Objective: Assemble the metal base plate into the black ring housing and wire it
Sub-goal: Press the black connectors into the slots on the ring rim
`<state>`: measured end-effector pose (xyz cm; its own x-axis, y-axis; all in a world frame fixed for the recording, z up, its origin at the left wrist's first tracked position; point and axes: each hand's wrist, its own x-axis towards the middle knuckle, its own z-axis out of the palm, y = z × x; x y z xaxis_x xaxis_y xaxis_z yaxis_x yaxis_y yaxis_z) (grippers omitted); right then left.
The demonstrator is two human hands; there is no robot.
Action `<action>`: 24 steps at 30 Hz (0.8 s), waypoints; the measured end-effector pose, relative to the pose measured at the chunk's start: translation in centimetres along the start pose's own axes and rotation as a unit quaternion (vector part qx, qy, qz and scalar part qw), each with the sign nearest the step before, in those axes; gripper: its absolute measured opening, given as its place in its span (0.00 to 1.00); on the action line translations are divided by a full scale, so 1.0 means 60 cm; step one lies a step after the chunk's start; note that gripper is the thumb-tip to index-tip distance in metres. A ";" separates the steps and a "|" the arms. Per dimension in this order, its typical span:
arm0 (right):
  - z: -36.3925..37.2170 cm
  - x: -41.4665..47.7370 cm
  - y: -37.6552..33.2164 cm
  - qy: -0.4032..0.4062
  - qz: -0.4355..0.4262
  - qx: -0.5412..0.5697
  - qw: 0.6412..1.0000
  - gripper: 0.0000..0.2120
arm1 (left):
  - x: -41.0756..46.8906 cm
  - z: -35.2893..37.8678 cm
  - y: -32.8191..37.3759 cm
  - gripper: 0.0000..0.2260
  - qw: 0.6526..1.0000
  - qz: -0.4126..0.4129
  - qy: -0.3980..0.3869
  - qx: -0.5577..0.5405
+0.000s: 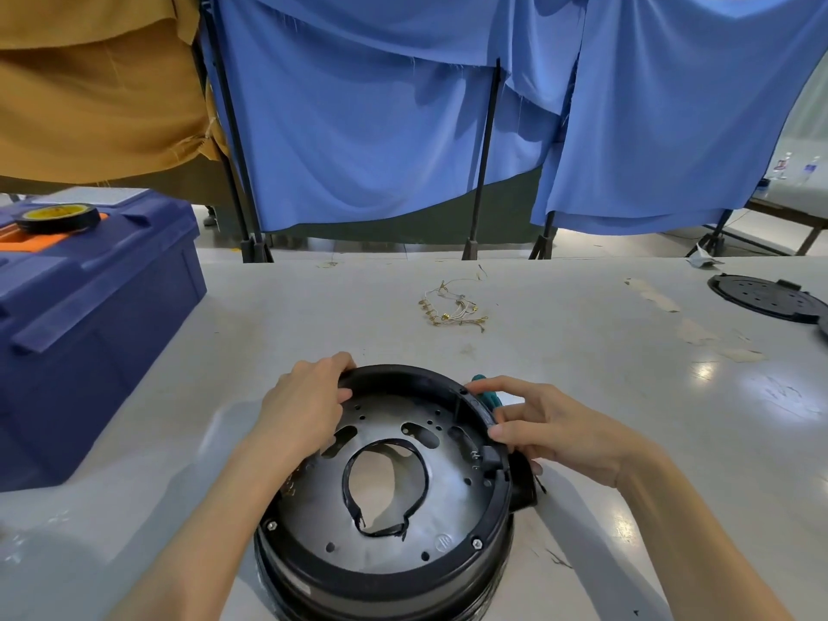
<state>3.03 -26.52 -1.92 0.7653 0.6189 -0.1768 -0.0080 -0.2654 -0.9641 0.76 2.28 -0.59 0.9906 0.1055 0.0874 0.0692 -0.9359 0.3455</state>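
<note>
No legible text anywhere. Tape roll (57,217) on the blue box (89,307): yellow core label has dark print, too blurred to read. Metal base plate (448,486) has a small round stamped mark near its front edge, unreadable. Pale sticker on the black ring housing (394,584) outer wall, just blur. Bottles (782,165) far right: labels too small.

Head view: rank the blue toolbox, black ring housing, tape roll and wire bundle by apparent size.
1. blue toolbox and black ring housing: alike; housing nearer, toolbox cropped.
2. tape roll and wire bundle: too close to rank.
</note>
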 end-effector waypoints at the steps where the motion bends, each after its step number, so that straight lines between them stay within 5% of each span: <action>1: 0.000 0.001 -0.001 -0.002 0.001 -0.005 1.000 0.21 | 0.002 0.000 -0.002 0.09 1.000 0.003 -0.002 0.000; 6: -0.019 0.025 -0.011 0.114 -0.027 -0.033 0.993 0.14 | 0.016 -0.005 -0.012 0.08 0.998 0.007 -0.045 -0.035; 10: -0.040 0.089 -0.013 0.273 -0.020 -0.102 0.956 0.06 | 0.026 -0.015 -0.012 0.12 0.994 0.016 -0.039 -0.100; 13: -0.052 0.150 -0.001 0.333 -0.004 -0.200 0.922 0.09 | 0.032 -0.011 -0.011 0.10 0.988 0.041 -0.048 -0.143; 19: -0.081 0.251 0.012 0.298 0.056 -0.379 0.874 0.28 | 0.057 -0.013 -0.026 0.08 0.975 0.072 -0.094 -0.189; 24: -0.100 0.322 0.028 0.245 0.106 -0.434 0.860 0.33 | 0.098 -0.003 -0.040 0.12 0.945 0.054 -0.115 -0.302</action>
<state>21.65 -19.44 -5.73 0.9869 0.1597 -0.0208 0.1407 -0.9178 -0.3713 6.42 5.21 -0.76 0.9923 -0.1206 -0.0276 -0.0460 -0.5669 0.8225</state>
